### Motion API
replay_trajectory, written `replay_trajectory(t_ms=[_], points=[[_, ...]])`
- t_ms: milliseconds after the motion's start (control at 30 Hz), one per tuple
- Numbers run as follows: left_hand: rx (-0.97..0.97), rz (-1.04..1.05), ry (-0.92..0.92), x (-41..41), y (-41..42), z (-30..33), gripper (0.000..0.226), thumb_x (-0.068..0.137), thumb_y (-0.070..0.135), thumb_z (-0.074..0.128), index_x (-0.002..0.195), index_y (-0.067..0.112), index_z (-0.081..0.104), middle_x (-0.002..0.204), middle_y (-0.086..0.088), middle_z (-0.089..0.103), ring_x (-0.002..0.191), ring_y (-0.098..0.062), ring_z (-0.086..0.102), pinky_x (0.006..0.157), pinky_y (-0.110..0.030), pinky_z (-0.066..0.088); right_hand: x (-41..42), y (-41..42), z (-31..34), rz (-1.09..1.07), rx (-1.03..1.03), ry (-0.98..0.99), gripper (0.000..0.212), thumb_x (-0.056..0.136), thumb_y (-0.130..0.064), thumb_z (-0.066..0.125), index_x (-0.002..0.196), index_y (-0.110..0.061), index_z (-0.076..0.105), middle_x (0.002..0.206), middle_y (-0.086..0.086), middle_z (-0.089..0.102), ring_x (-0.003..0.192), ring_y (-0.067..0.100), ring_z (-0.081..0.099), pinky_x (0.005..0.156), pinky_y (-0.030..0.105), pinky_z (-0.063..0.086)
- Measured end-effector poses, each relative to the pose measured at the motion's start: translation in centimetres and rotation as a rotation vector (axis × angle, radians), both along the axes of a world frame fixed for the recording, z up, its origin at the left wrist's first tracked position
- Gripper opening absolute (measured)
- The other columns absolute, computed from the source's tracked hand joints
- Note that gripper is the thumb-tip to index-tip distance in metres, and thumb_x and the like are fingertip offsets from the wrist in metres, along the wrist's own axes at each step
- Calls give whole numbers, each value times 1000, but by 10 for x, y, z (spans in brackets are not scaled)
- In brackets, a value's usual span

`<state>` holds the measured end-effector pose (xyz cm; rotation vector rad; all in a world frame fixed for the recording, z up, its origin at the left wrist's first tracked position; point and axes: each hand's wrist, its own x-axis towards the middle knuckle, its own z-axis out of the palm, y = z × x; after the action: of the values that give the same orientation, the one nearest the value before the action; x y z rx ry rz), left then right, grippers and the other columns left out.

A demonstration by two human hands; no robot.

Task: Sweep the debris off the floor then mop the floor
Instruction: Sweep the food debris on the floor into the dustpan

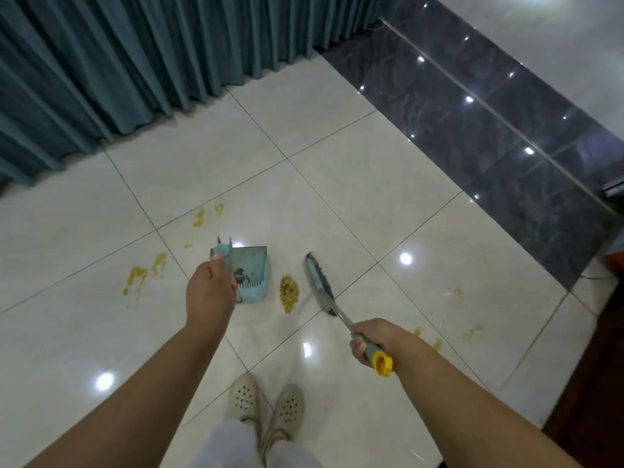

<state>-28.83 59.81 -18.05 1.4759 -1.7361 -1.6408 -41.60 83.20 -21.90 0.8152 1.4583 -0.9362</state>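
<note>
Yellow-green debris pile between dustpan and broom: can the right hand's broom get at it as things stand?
Probably yes. The right hand grips the grey-handled broom, whose head sits just right of the yellow-green debris pile with bare white tile between; the blue plastic dustpan waits on the pile's left.

dustpan point(251, 268): pale blue, dark print | broom handle point(373, 352): grey, yellow cap | debris pile point(289, 293): yellow-green | floor point(354, 184): glossy white tiles, yellow smears | curtain point(118, 62): teal | shoes point(266, 403): beige, perforated
</note>
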Motion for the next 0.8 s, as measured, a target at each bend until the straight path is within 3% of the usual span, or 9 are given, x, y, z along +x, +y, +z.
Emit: replay_trajectory(t_ms=[300,600,800], points=[[-3,51,-18,8,10,2,51,99,47,31,65,13,50,60,-6,49,53,-21,41,55,-30,34,-23,16,30,-147,-108,7,8,96,-6,43,88,-4,43,44,7,38,26,11,36,27,12,34],[30,108,-16,21,4,8,44,101,36,32,68,13,49,62,-6,48,52,-19,40,51,-26,32,-19,-2,16,-61,-117,2,7,97,-6,41,91,-4,44,42,7,39,26,11,36,28,12,35],[5,124,-34,40,-5,4,50,99,46,34,66,11,51,60,-7,49,51,-19,41,53,-29,34,-18,-29,18,79,-64,116,12,97,-5,41,86,-2,46,50,11,44,23,11,37,28,12,34]])
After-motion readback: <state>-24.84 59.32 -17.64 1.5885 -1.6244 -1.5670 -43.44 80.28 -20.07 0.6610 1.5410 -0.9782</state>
